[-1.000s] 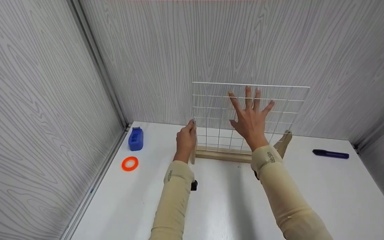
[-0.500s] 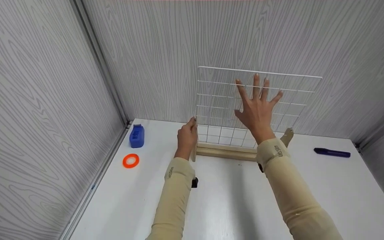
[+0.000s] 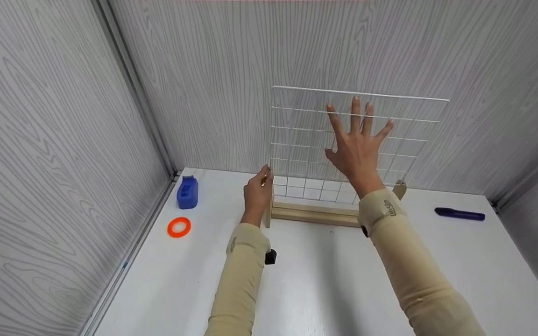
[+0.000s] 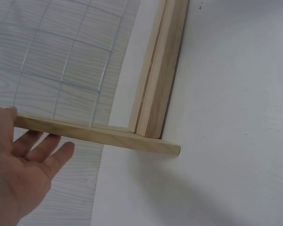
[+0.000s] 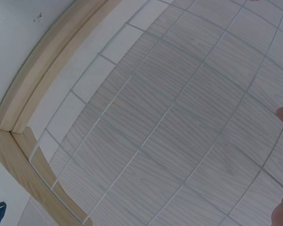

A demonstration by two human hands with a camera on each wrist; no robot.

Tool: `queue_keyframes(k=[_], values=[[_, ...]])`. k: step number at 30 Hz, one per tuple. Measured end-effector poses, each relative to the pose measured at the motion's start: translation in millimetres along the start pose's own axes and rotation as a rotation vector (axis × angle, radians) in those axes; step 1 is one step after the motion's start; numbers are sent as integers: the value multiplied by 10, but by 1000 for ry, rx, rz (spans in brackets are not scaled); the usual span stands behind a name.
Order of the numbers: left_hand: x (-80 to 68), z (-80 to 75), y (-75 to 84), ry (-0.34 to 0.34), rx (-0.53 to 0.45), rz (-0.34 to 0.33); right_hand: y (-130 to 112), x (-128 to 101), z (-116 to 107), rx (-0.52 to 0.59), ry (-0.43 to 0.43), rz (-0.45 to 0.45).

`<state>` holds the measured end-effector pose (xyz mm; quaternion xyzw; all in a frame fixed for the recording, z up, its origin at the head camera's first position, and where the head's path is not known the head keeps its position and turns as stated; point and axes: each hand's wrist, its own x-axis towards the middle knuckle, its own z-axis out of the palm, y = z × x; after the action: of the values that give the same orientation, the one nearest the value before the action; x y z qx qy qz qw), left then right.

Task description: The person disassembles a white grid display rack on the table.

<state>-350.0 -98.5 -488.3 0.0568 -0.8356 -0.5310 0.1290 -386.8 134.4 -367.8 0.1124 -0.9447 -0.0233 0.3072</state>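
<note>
Wire grid [image 3: 313, 130] stands beyond the wooden base [image 3: 313, 215]; probably light, stiff, best gripped by rim [image 3: 315, 89]. Right hand [image 3: 357, 150], fingers spread, rests on it; left hand [image 3: 257, 192] pinches side piece [image 4: 108, 137] at base's left end.

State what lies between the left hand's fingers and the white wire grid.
Left wrist view: a pale wooden bar separates the left hand's fingers from the grid.

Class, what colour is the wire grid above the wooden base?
White; the wire grid shows best in the head view.
</note>
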Motion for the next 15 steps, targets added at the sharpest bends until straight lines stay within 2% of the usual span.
queue_keyframes(k=[9,15], values=[[21,7,-36,20,-49,8,4,115,-167,27,-16,1],[4,-4,-4,22,-80,23,-9,147,-217,22,0,-13]])
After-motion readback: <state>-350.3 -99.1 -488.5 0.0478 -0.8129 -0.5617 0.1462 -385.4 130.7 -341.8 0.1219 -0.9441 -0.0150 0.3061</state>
